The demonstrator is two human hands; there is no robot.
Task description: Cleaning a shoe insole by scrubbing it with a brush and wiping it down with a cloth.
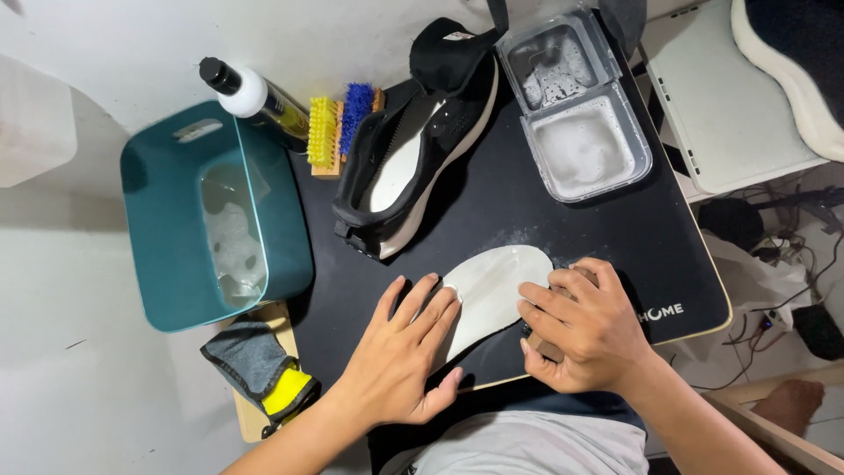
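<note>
— Where was the insole (492, 286)?

— It lay flat on the black mat (527, 202) covering the surface, near the front edge, directly before the person.

— And the hands?

— The left hand (406, 352) pressed down on the insole's near end, palm flat, fingers spread; its grip was released, grasping nothing. The right hand (580, 325) rested at the insole's right edge, fingers curled over something brownish beneath the palm. What that object was could not be told, nor whether the grip truly clenched it.

— What else stood around?

— A black shoe with a white sole (413, 145) lay behind the insole, tilted on its side. Further back, right, a clear two-part container (576, 101) held foamy water. Left of the shoe stood a brush with yellow and blue bristles (338, 127), a bottle with a black cap (255, 97) touching it. A teal tub (211, 215) with soapy water sat off the mat's left edge, and a grey and yellow cloth (264, 369) lay in front of the tub.
</note>
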